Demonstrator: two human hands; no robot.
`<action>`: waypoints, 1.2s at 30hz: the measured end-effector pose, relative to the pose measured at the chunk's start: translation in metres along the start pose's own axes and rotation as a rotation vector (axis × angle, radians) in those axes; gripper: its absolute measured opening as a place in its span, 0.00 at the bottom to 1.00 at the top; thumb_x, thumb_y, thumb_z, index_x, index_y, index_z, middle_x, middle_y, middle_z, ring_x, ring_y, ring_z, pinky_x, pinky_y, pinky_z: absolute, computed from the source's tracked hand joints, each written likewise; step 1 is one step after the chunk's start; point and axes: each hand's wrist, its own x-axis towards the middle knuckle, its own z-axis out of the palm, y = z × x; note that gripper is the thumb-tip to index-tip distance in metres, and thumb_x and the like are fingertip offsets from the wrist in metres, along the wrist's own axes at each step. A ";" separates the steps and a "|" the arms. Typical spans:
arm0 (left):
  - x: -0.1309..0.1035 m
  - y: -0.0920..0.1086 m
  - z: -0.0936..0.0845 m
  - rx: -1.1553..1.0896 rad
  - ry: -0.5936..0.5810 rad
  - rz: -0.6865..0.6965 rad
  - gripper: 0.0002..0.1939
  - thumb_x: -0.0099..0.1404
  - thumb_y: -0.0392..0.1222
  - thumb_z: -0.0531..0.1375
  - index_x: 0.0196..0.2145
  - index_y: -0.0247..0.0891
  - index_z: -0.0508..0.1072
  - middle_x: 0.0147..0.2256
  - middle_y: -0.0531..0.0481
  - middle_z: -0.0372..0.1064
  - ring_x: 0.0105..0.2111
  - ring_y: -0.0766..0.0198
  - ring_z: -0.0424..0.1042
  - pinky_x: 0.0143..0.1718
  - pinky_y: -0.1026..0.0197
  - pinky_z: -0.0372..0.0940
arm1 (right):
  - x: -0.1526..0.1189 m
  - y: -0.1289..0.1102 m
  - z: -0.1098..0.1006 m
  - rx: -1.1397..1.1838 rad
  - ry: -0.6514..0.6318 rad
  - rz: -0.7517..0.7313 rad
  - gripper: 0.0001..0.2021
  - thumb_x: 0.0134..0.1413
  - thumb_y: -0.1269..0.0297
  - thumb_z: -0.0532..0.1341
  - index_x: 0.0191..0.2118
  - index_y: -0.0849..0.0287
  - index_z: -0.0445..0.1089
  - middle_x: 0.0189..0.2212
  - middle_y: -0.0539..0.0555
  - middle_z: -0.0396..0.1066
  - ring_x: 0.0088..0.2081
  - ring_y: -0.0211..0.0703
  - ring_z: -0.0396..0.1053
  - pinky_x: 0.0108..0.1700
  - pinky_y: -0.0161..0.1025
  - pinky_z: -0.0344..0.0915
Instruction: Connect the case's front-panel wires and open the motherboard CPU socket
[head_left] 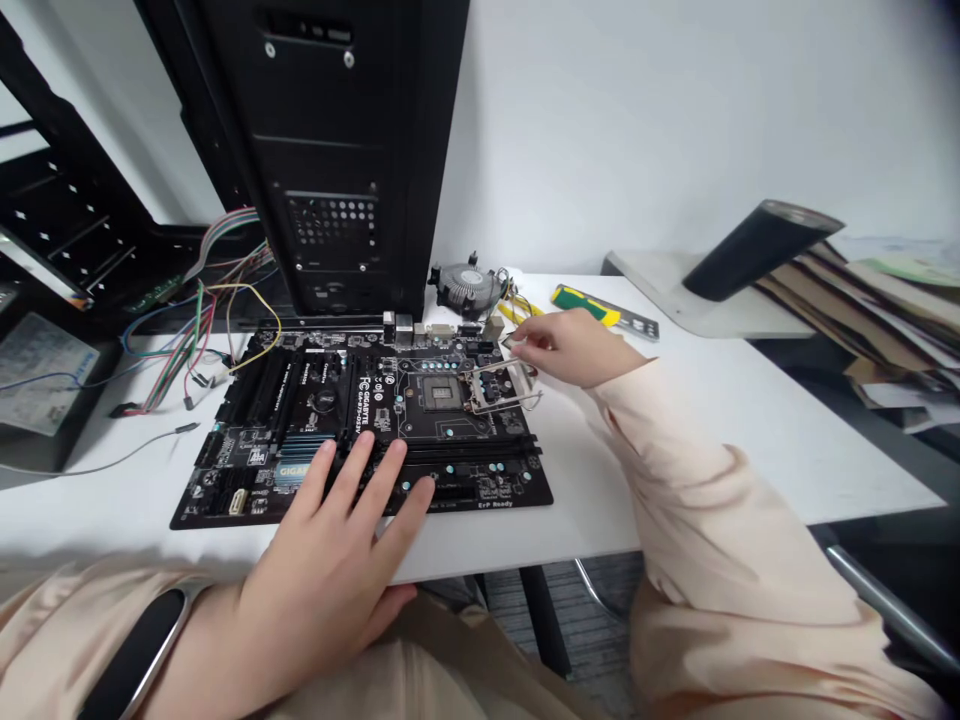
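A black Gigabyte motherboard (390,425) lies flat on the white table. My left hand (330,540) rests palm down over its near edge, fingers spread, the fingertips by the memory slots and the blue heatsink (294,472). Toward the board's right side, the processor socket (441,393) has its metal load frame (499,385) swung up to the right. My right hand (562,345) is just beyond that frame, at the board's far right corner. Its thumb and forefinger pinch a small flat chip (508,342), mostly covered by the fingers.
Behind the board stands a black computer case (345,150), with loose coloured wires (176,345) on the left. A cooling fan (469,286), a yellow-green cutter (585,304) and a metal ruler-like strip (637,324) lie at the back. Stacked folders (817,300) and a dark cylinder (761,250) sit right.
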 end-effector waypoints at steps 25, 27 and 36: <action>-0.008 0.002 0.004 0.032 0.008 0.114 0.26 0.63 0.55 0.57 0.56 0.41 0.68 0.59 0.45 0.63 0.58 0.51 0.53 0.63 0.48 0.25 | 0.001 0.009 -0.003 -0.010 0.236 -0.016 0.09 0.51 0.63 0.58 0.31 0.60 0.74 0.27 0.54 0.73 0.29 0.41 0.67 0.35 0.38 0.59; -0.006 0.001 0.002 0.037 -0.012 0.131 0.26 0.63 0.56 0.56 0.55 0.41 0.68 0.58 0.45 0.64 0.58 0.51 0.55 0.62 0.48 0.29 | 0.002 0.012 -0.001 -0.006 0.250 -0.018 0.09 0.51 0.63 0.57 0.31 0.60 0.74 0.27 0.54 0.72 0.29 0.41 0.66 0.36 0.38 0.59; -0.006 -0.002 0.004 0.041 -0.012 0.200 0.25 0.65 0.51 0.54 0.58 0.40 0.65 0.59 0.44 0.63 0.59 0.50 0.56 0.58 0.47 0.42 | 0.010 0.022 0.018 0.097 0.326 -0.085 0.09 0.51 0.64 0.58 0.33 0.61 0.74 0.37 0.59 0.71 0.40 0.46 0.69 0.46 0.44 0.64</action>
